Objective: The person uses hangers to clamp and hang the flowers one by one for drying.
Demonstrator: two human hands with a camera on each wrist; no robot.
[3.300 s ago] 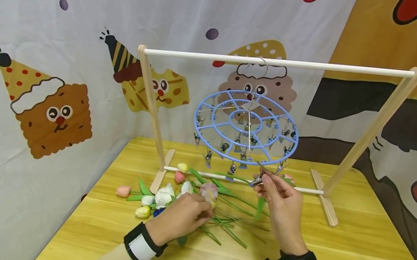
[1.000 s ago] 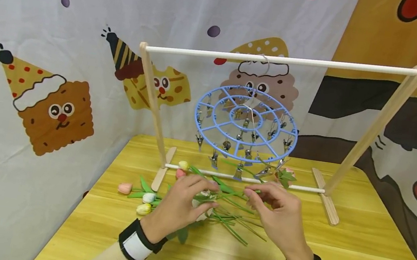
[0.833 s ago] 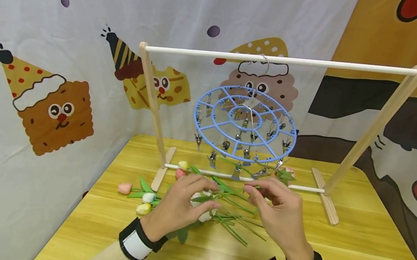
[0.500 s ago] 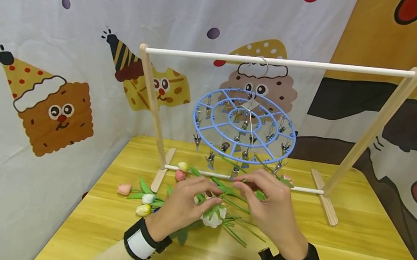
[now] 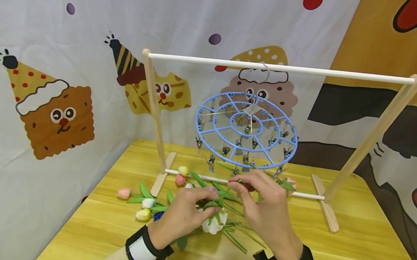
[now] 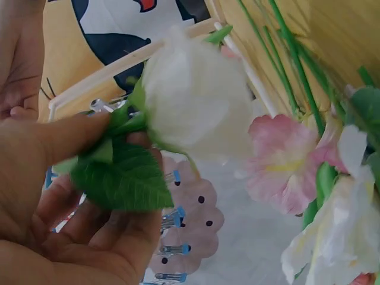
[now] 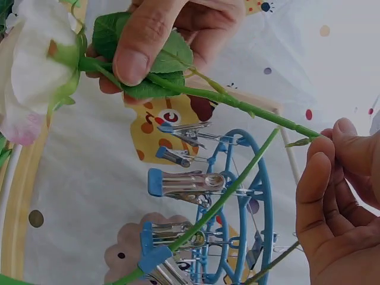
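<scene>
A white artificial rose [image 6: 199, 98] hangs bloom-down between both hands. My left hand [image 5: 186, 212] pinches it by its leaves [image 7: 169, 56], just behind the bloom, between thumb and fingers. Near the free end of the green stem [image 7: 237, 105], the thumb and fingertips of my right hand [image 5: 262, 201] pinch it. Behind the hands hangs a round blue clip hanger [image 7: 268, 208] with several metal clips. One clip [image 7: 157, 261] grips another green stem. A pink flower [image 5: 290, 183] shows low at the hanger's right, partly behind the right hand.
Several artificial flowers lie on the wooden table, among them a yellow tulip [image 5: 143, 215], a peach tulip [image 5: 124, 193] and a pink-and-white bloom [image 6: 282, 160]. A wooden rack with a white top bar [image 5: 322, 72] carries the hanger; its feet [image 5: 329, 215] stand on the table.
The right hand has left the hanger clip and moved left to the rose's stem. The left hand has lifted the white rose off the pile. The bloom now tips downward.
</scene>
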